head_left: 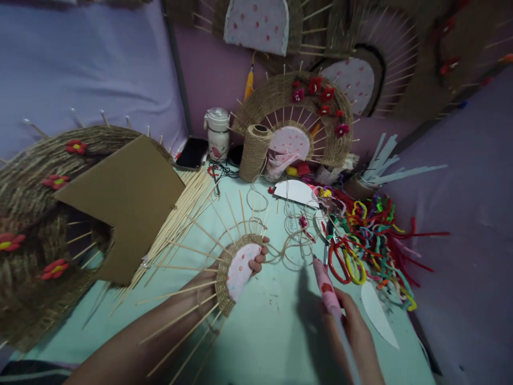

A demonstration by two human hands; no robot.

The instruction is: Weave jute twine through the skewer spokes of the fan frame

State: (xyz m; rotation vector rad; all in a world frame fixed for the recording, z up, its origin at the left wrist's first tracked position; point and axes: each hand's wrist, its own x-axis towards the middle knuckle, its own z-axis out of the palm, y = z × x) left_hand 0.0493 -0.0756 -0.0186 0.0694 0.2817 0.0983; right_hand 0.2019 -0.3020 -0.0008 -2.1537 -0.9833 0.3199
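My left hand (258, 259) grips a half-round fan piece (242, 270) near its upper right end, thumb on the pink patterned centre. Brown twine is woven round the curved edge, and thin wooden sticks fan out to the left, over my forearm. Most of my left hand is hidden behind the piece. At the lower right, my right hand (348, 326) is closed around a pink glue gun (327, 286), its dark tip pointing up and away. Loose twine (294, 248) runs from the fan's upper end across the table between the two.
Red and yellow scissors (340, 262) and tangled coloured pipe cleaners (377, 235) lie at right. A twine spool (255, 152), a bottle (218, 136) and a phone (192, 154) stand or lie behind. Brown cardboard (124, 198) and loose sticks (176, 219) occupy the left.
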